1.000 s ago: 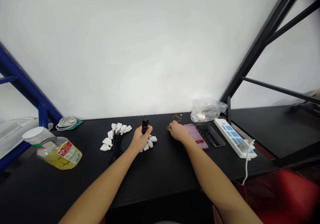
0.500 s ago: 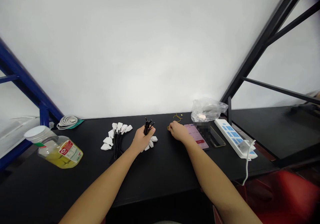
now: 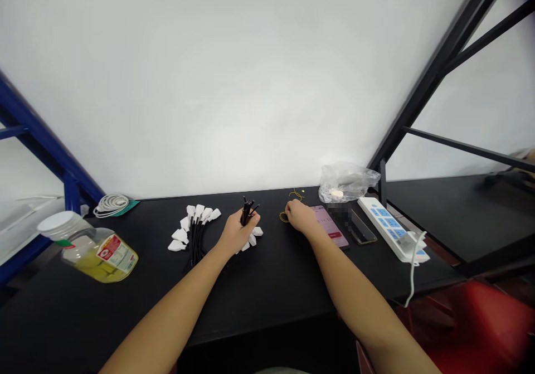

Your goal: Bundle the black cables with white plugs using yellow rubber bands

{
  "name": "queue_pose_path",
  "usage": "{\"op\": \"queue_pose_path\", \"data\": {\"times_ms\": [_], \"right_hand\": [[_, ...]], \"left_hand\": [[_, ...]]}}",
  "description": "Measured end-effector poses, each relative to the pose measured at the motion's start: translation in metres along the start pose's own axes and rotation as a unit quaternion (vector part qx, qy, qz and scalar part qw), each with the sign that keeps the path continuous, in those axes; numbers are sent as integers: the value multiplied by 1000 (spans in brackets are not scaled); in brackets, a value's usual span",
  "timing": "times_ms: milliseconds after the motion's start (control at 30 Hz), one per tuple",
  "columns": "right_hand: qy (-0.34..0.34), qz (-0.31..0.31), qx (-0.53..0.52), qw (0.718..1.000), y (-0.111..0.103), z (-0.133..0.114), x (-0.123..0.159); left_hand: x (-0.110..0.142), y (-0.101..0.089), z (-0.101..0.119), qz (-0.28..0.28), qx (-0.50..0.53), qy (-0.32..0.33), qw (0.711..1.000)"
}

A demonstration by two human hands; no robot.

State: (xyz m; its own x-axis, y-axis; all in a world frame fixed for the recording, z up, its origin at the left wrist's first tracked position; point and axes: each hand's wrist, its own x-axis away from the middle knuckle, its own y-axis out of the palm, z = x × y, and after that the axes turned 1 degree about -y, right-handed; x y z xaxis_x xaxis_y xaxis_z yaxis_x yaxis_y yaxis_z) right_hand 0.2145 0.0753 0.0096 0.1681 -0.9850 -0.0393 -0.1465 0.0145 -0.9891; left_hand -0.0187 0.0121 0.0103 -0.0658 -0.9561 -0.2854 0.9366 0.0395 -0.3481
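My left hand (image 3: 239,230) is closed round a bundle of black cables (image 3: 247,211). Their dark ends stick up above the fist, and white tag-like ends (image 3: 252,236) show below it. My right hand (image 3: 300,217) rests low over the table with its fingers drawn together. At its fingertips lies a thin yellow loop (image 3: 283,217), like a rubber band. What the fingers pinch, if anything, is hidden. Left of my left hand, a second bunch of black cables (image 3: 195,240) lies with white ends (image 3: 199,212) fanned out.
A phone (image 3: 328,226) with a lit pink screen lies by my right wrist, near a dark phone (image 3: 363,230). Further right is a white power strip (image 3: 390,226). Behind are a clear plastic bag (image 3: 349,179) and another yellow band (image 3: 296,194). A jug (image 3: 102,254) and coiled white cable (image 3: 112,204) stand left.
My right hand has shifted slightly right, so more of the yellow loop shows beside its fingertips. My left hand keeps its hold on the black cables.
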Motion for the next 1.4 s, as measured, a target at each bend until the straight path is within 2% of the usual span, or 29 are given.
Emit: {"op": "queue_pose_path", "data": {"times_ms": [133,333,567,767,833,933,1033,1100,1167,1267,1400], "right_hand": [[-10,16,-10,1000,-1,0,0],[-15,-5,-21,1000,1,-4,1],[-23,18,-37,999,0,-1,-2],[-48,-25,-33,998,1,-5,2],[-48,-14,-38,998,2,-7,2],[-44,43,-93,994,-1,-8,1],[-60,106,-193,973,-6,-10,1],[-90,118,-278,949,-10,-15,4],[-126,97,-381,911,-12,-24,9],[-163,51,-506,845,-11,-43,19],[-171,15,-567,806,-7,-62,29]], "left_hand": [[0,-1,1,-3,10,0,1000],[0,-1,2,7,21,-8,1000],[0,-1,2,2,14,-2,1000],[0,-1,0,-2,12,-4,1000],[0,-1,0,-4,12,-4,1000],[0,-1,-1,-5,20,-9,1000],[-1,0,-2,-1,26,-6,1000],[-1,1,-3,12,30,-5,999],[-1,2,-4,16,39,-12,999],[0,1,-5,-15,50,-18,999],[0,-2,-4,-46,26,0,999]]}}
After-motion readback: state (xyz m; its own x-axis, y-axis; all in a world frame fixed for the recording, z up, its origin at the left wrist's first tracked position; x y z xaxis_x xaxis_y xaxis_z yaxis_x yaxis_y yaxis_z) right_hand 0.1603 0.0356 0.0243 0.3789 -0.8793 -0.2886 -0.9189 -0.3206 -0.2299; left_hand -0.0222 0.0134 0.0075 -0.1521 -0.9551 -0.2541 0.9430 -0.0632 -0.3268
